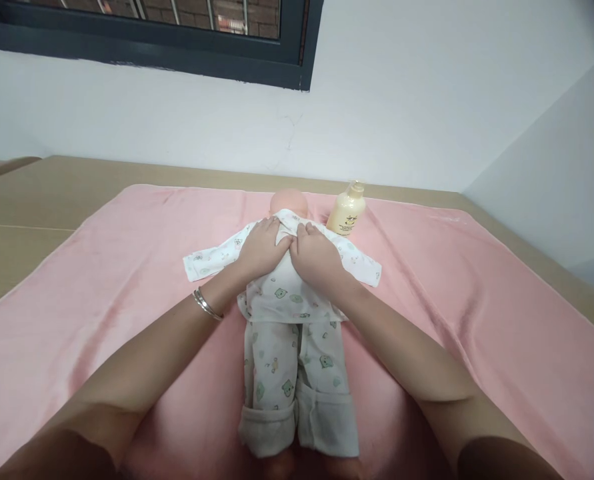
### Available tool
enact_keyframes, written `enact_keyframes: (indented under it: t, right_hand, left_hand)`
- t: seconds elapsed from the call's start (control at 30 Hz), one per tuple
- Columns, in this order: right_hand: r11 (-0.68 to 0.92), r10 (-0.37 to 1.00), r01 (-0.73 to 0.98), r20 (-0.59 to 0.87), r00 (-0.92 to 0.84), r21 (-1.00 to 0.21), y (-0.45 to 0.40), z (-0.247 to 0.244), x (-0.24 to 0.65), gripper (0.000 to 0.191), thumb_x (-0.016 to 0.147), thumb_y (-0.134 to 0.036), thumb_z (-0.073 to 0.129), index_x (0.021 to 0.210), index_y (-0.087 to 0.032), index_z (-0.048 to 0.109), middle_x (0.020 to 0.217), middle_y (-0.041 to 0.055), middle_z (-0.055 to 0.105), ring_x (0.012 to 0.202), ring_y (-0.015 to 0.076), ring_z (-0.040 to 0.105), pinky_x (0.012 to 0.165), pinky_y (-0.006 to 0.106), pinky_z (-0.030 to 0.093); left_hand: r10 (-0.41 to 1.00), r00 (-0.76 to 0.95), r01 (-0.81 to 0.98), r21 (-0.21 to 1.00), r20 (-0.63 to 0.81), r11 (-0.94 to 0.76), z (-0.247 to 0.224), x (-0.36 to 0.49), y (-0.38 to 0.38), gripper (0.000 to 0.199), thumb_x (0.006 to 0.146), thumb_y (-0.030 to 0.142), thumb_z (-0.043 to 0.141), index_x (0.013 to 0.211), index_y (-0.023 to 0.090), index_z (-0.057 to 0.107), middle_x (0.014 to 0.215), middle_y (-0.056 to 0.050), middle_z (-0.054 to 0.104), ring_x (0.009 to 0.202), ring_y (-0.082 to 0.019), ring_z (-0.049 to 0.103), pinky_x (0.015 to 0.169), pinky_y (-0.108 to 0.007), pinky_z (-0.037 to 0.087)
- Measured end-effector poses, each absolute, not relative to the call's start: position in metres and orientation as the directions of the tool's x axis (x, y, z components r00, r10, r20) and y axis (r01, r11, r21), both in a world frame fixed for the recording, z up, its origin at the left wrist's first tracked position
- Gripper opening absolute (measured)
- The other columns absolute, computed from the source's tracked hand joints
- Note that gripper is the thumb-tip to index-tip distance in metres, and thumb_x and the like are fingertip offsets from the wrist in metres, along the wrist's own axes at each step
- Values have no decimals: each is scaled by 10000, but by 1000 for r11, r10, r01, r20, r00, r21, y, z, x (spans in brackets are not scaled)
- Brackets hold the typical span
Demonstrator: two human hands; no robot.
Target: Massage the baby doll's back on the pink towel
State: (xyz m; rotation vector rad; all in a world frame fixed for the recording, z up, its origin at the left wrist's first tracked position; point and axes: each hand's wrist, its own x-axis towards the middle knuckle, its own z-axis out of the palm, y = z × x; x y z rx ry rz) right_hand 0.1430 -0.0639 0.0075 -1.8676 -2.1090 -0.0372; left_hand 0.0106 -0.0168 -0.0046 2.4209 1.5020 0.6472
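I have both hands on the back or front of the doll's shirt (294, 293), thumbs near each other at the middle; I judge the step in hand to be pressing or smoothing the upper body. My left hand (265, 245) lies palm down, fingers extended and thumb out; my right hand (319, 257) lies palm down too, but its fingertips are partly hidden, so I cannot tell whether they pinch cloth. To my eye, the next move calls for light, even pressure, since loose cloth could bunch; the doll (289, 200) lies lengthwise on the pink blanket (141, 267) over the counter (27, 200), head at the far end.

I cannot see its face, nor tell which way up it lies; the sleeves spread left and right, with any arms inside hidden; below the rolled trousers (297, 373), the feet are dark and cut off at the near edge; the bottle (347, 210) is far right, its label too small to read.
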Motion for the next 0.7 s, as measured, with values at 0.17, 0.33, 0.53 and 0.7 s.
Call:
enact_keyframes:
  t: [0.17,0.33,0.53,0.7]
  right_hand:
    - [166,959,956,264,-100,-242,-56,4,146,508,1004,-214,293,1401,13,514,1435,254,554,1408,332,466,1159,431,382]
    - [207,955,915,274,-112,-348,-31,-9,160,548,1005,-282,285,1439,-10,478,1515,223,486,1448,327,398,1214,491,301]
    - [212,946,913,309,-101,-349,-28,-15,160,545,1005,-283,275,1417,1,492,1509,231,490,1443,328,406,1225,490,278]
    - [251,947,900,285,-151,-356,-28,-9,166,552,1002,-315,331,1438,-13,485,1534,215,478,1455,319,408,1227,456,292]
  left_hand:
    - [872,388,791,377,299,-482,-12,11,-14,566,968,337,350,1407,16,508,1477,-215,532,1377,-313,489,1206,-480,348]
    - [855,359,789,367,374,-492,-19,12,-16,543,974,337,343,1389,36,518,1432,-216,566,1343,-316,507,1171,-493,385]
    - [865,347,788,387,363,-478,-18,12,-18,556,975,332,355,1411,22,507,1471,-208,543,1376,-317,491,1202,-477,364]
    - [876,275,817,384,396,-430,-19,20,-32,534,999,322,340,1408,23,507,1479,-225,536,1417,-335,461,1212,-518,358]
